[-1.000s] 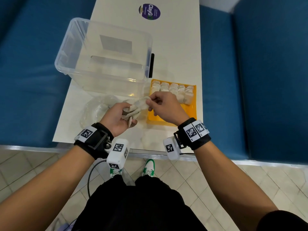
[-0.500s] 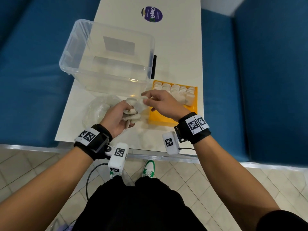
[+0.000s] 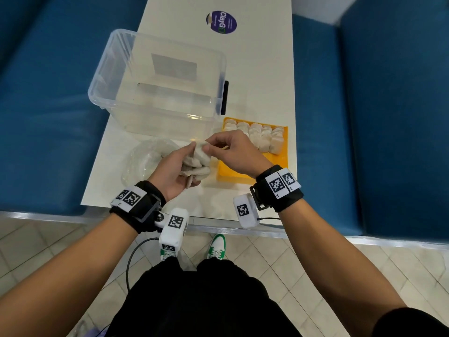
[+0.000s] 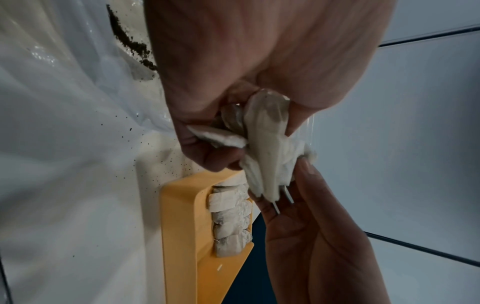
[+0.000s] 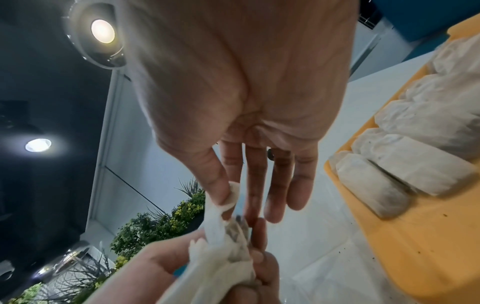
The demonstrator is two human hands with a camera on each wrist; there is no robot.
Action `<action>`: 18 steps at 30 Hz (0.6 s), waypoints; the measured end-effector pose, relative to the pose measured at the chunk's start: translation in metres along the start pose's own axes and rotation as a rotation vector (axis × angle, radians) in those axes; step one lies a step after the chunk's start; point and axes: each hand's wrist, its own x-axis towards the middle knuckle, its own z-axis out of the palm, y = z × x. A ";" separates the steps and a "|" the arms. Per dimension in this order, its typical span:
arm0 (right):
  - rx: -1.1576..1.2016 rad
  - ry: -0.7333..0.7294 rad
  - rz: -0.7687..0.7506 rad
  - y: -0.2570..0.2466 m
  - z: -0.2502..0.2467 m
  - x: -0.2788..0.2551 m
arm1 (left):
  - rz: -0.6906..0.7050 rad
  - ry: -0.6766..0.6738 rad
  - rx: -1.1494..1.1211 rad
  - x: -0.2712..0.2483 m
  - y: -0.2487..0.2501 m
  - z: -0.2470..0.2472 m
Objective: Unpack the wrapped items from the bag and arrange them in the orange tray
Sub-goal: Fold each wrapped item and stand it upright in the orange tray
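From the head view, my left hand [image 3: 173,170] curls round a bunch of small white paper-wrapped packets [image 3: 196,161], which sit in my palm and stick out past my fingers towards the orange plastic tray [image 3: 243,175]. My right hand [image 3: 234,152] meets them from the other side, thumb and forefinger pinching the top packet at its far end. The bunch hangs above the white table [image 3: 262,69], just left of the tray, where a row of the same packets [image 3: 257,137] lines the far wall. A crumpled clear plastic bag [image 3: 143,159] lies left of my left hand, with a clear plastic storage box [image 3: 158,79] behind it. In the left wrist view, my fingers [image 4: 207,156] clamp several packets fanned together, the longest one [image 4: 267,154] pointing down at my right hand [image 4: 311,236]. Dark specks dot the table beside the tray [image 4: 179,226]. In the right wrist view, my thumb [image 5: 215,181] presses a packet's white corner [image 5: 228,197] against my forefinger, the other fingers held straight; the bundle runs down into my left hand [image 5: 155,267].
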 end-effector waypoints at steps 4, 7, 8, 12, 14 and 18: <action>-0.049 0.060 0.021 -0.001 -0.005 0.000 | 0.005 0.020 -0.075 0.001 0.000 -0.001; 0.105 0.104 0.028 -0.005 -0.012 -0.003 | 0.024 -0.014 -0.097 0.000 0.000 -0.004; 0.154 0.119 0.029 -0.006 -0.016 -0.004 | 0.032 -0.016 -0.097 0.000 0.000 -0.005; 0.242 0.149 0.033 -0.008 -0.025 -0.008 | 0.022 -0.013 -0.019 -0.001 0.001 -0.004; 0.279 0.161 0.030 -0.009 -0.027 -0.009 | 0.018 -0.102 -0.015 -0.005 0.003 0.002; 0.383 0.153 0.032 -0.010 -0.027 -0.011 | 0.058 -0.183 0.035 -0.012 0.002 0.006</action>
